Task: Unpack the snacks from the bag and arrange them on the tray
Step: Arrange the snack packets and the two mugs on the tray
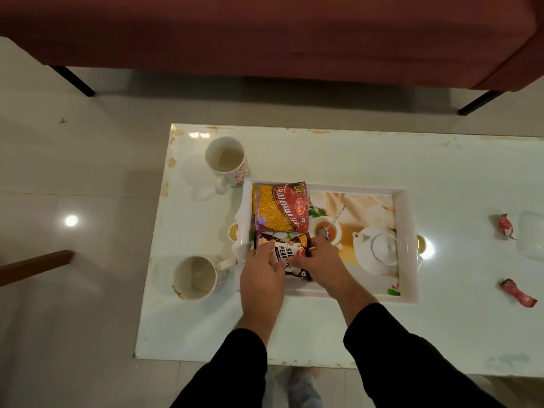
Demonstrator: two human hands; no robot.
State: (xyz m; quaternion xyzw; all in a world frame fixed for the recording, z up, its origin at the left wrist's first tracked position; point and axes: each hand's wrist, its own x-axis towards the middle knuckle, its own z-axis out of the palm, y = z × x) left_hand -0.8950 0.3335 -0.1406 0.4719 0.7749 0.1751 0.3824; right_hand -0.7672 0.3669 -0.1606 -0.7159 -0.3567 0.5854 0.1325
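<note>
Both hands, left hand (263, 272) and right hand (319, 262), hold the salted peanuts packet (290, 254) flat at the tray's (407, 240) near-left corner, touching the bhujia sev packet (279, 207) lying at its far-left corner.

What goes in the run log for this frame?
hands: on peanut packet | tray: sev packet placed | two red packets outside
</note>
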